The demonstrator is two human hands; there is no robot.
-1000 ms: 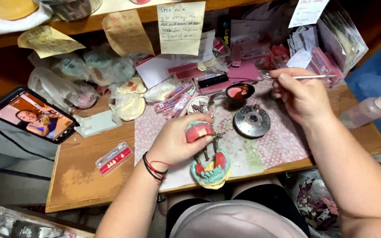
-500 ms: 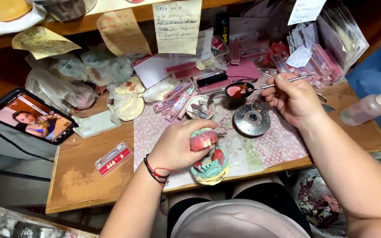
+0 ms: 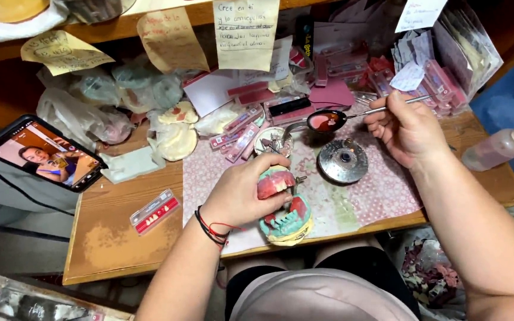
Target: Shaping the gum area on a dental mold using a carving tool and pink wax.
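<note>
My left hand [image 3: 245,193] grips a dental model [image 3: 284,205]: pink wax gums with white teeth on a teal and cream plaster base, held at the table's front edge. My right hand [image 3: 406,128] holds a thin metal spoon tool [image 3: 361,113] whose bowl [image 3: 325,120] carries melted red wax. That bowl hovers above the pink patterned mat [image 3: 376,190], to the upper left of a round metal burner [image 3: 343,160].
A phone [image 3: 46,153] playing a video lies at the left. A tooth card [image 3: 154,211] rests on the bare wood. Plaster casts in bags, pink wax boxes and paper notes crowd the back. A squeeze bottle [image 3: 498,148] lies at the right edge.
My right hand has raised the spoon tool a little and shifted it left. My left hand has turned the dental model slightly at the table edge.
</note>
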